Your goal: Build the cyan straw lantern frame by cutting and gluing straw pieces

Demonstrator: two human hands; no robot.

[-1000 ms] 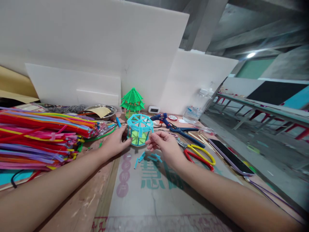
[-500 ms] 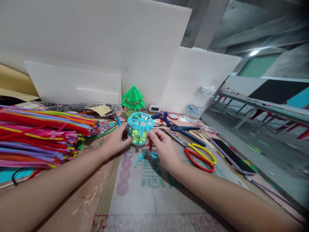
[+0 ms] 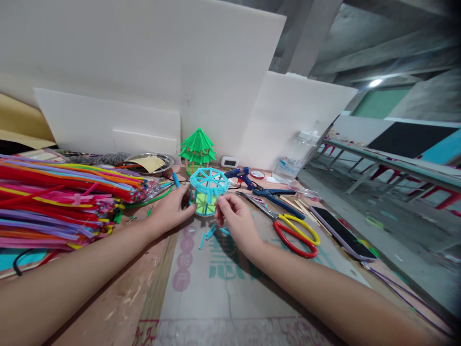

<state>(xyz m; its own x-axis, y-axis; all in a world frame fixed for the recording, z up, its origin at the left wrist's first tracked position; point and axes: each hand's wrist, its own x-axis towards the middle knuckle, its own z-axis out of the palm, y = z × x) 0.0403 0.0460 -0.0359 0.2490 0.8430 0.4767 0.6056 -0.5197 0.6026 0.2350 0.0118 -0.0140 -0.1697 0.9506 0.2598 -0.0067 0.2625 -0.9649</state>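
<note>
A small light-blue pavilion frame (image 3: 209, 179), with a spoked many-sided top, upright posts and a yellow-green floor (image 3: 205, 204), stands upright on the board. My left hand (image 3: 173, 207) grips its left side, thumb at the lower edge and fingers round the back. At its right front, my right hand (image 3: 236, 218) is pinched close to a post, with a short light-blue strip (image 3: 216, 192) at the fingertips; the far end of the strip merges with the frame. Several cut light-blue pieces (image 3: 211, 231) lie just in front. Behind the frame stands a green-roofed model pavilion (image 3: 198, 146).
Bundles of coloured pipe cleaners (image 3: 61, 202) fill the left. On the right lie scissors (image 3: 295, 235), blue-handled pliers (image 3: 277, 196), a glue gun (image 3: 240, 176) and a phone (image 3: 342, 231). A small digital clock (image 3: 229, 162) and a plastic bottle (image 3: 295, 156) stand behind.
The view has shifted slightly. My right hand stays pinched at the frame's right front, a touch closer to it. My left hand keeps its grip, and the frame stands in place.
</note>
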